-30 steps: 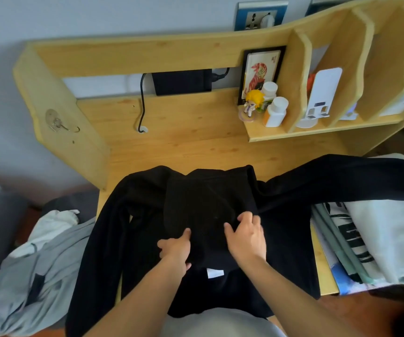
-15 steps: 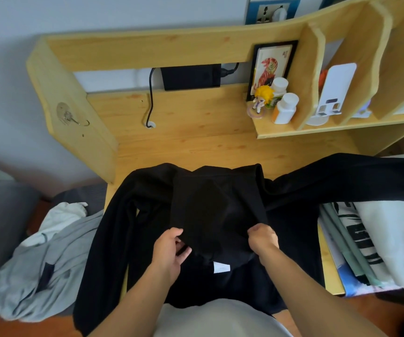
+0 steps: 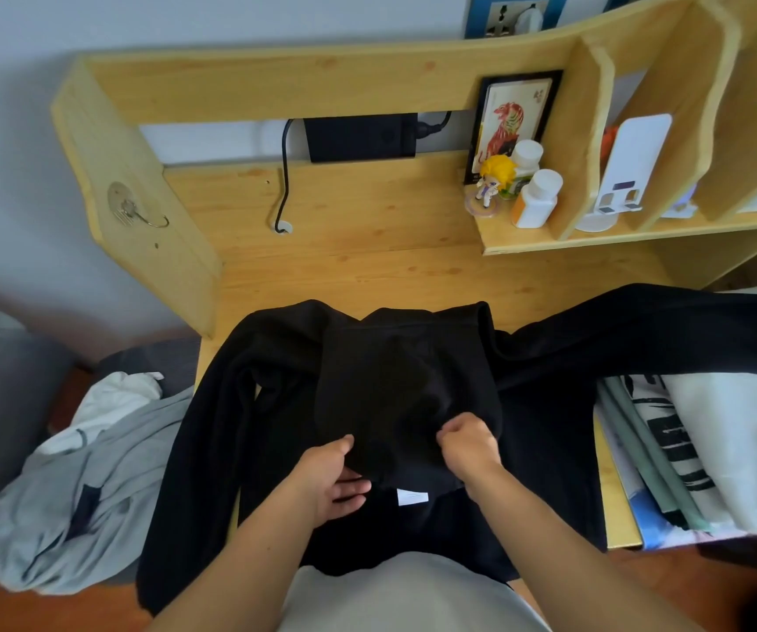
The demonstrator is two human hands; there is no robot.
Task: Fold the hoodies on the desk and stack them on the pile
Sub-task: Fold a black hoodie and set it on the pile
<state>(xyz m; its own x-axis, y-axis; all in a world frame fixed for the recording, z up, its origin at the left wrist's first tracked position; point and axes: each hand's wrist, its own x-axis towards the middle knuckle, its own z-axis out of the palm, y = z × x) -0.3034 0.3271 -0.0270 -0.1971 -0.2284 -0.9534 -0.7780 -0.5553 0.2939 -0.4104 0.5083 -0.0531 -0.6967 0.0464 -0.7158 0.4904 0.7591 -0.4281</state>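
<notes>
**Hood flattened, both hands on it — sleeves not yet folded**

While the black hoodie lies spread on the bench, near edge hanging off toward us, we have both hands at the tip of its hood, which lies turned down over the body. Our left hand pinches the hood edge, thumb on top and fingers tucked under the cloth. Our right hand is curled tight, bunching the hood fabric in its grip. A white label shows just below the hood tip.

One sleeve runs out to the right and drapes over the pile of folded clothes; the other hangs off the left edge.

Risks as we judge them:
- Pulling the hood unevenly could skew the body, so later folds come out crooked.
- That right sleeve sits on the pile; tugging it back could drag or topple the top layers.
- Weight hanging off the near edge could slide the whole hoodie toward our lap.

A grey garment waits heaped at left, off the bench.
</notes>
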